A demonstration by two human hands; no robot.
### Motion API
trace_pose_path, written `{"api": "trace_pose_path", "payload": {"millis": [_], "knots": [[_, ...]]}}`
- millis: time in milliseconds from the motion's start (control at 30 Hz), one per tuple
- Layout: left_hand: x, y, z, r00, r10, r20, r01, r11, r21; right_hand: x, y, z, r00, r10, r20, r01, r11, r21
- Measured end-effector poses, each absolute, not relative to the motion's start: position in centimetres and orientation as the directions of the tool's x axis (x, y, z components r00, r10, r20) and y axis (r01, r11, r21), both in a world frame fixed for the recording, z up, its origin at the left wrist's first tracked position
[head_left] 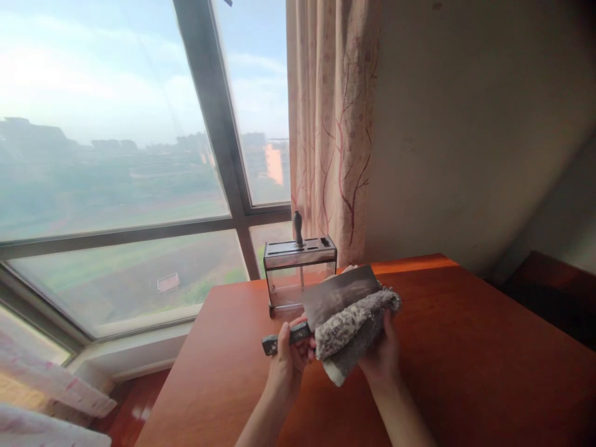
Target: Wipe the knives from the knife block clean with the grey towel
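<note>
A cleaver (342, 293) with a broad metal blade and a black riveted handle is held above the table. Its handle lies in my left hand (289, 351), fingers closed around it. A fluffy grey cloth (357, 318) is folded over the blade's lower edge. My right hand (382, 347) grips the cloth from below and the right, with most of its fingers hidden behind it. Just beyond the blade stands a clear knife block (285, 282) with a slotted top. Another knife (298, 228) stands upright in it, its dark handle sticking up.
The reddish-brown wooden table (465, 347) spreads under my hands and to the right. Behind it hang a patterned beige curtain (335, 124) and a large window (116, 155) on the left. White curtain fabric (51, 397) shows at the lower left.
</note>
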State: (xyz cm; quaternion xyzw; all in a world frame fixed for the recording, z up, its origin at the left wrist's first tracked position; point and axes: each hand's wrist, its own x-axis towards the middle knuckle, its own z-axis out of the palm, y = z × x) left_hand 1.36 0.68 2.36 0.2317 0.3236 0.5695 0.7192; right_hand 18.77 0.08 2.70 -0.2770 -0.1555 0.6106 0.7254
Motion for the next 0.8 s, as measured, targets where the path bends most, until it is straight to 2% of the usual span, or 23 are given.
{"api": "trace_pose_path", "payload": {"millis": [133,233,333,433,567,700,800], "knots": [[2.2,0.7,1.1,0.007,0.977,-0.215,-0.524,0.186,0.831,16.8,0.9,3.2,0.214,0.968,-0.13,-0.767,0.085,-0.635],[2.4,0.5,0.9,-0.047,0.986,-0.162,-0.476,0.121,0.871,15.0,0.9,3.1,0.157,0.969,-0.189,-0.835,0.028,-0.55],[2.5,0.0,1.1,-0.065,0.991,-0.115,-0.451,0.074,0.89,13.2,0.7,2.4,0.073,0.981,-0.181,-0.865,-0.028,-0.5],[2.4,-0.2,1.4,-0.059,0.991,-0.119,-0.433,0.083,0.898,12.5,0.6,1.5,0.031,0.985,-0.167,-0.832,-0.067,-0.55],[2.1,0.0,1.9,-0.03,0.995,-0.099,-0.421,0.077,0.904,13.2,0.8,1.0,0.079,0.982,-0.174,-0.772,-0.05,-0.634],[1.4,0.7,2.3,0.0,0.997,-0.077,-0.377,0.071,0.923,14.8,1.2,1.4,0.108,0.971,-0.211,-0.745,-0.061,-0.664],[0.8,1.2,2.3,-0.003,0.993,-0.117,-0.298,0.111,0.948,16.3,1.3,1.5,0.147,0.965,-0.217,-0.734,-0.041,-0.678]]}}
